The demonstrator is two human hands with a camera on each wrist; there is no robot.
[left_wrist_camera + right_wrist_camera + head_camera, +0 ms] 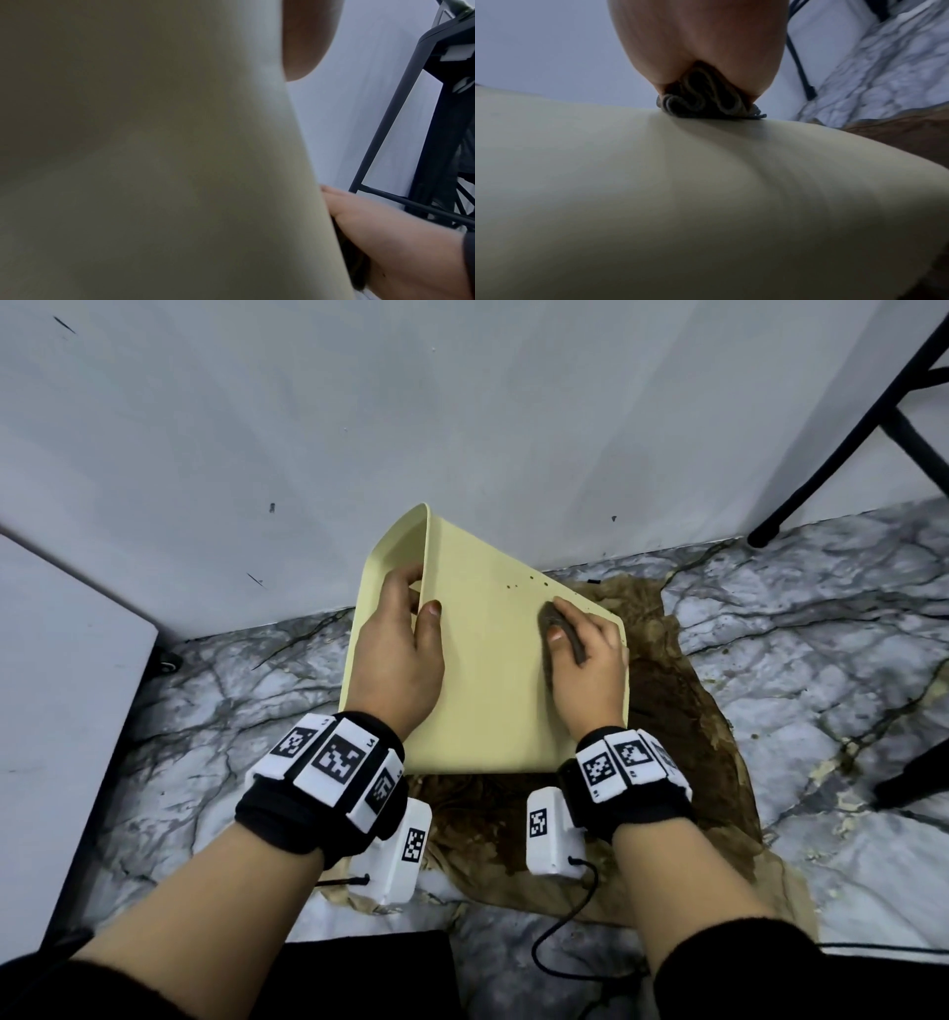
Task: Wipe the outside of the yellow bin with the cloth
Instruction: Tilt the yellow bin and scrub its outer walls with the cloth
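The pale yellow bin (488,680) lies tipped on the floor with a broad outer side facing up. My left hand (405,629) grips its upper left corner edge, thumb on the near face and fingers curled over the far side. My right hand (575,634) presses a bunched grey cloth (557,621) onto the bin's right part, just below a few dark specks (529,580). In the right wrist view the folded cloth (706,101) is squeezed between my palm and the yellow bin (680,192). The left wrist view is mostly filled by the bin wall (154,162).
A stained brown sheet (683,762) lies under the bin on the marble-patterned floor (821,629). The grey wall (359,428) stands right behind. Black chair legs (842,454) rise at the right, and a white panel (61,685) stands at the left.
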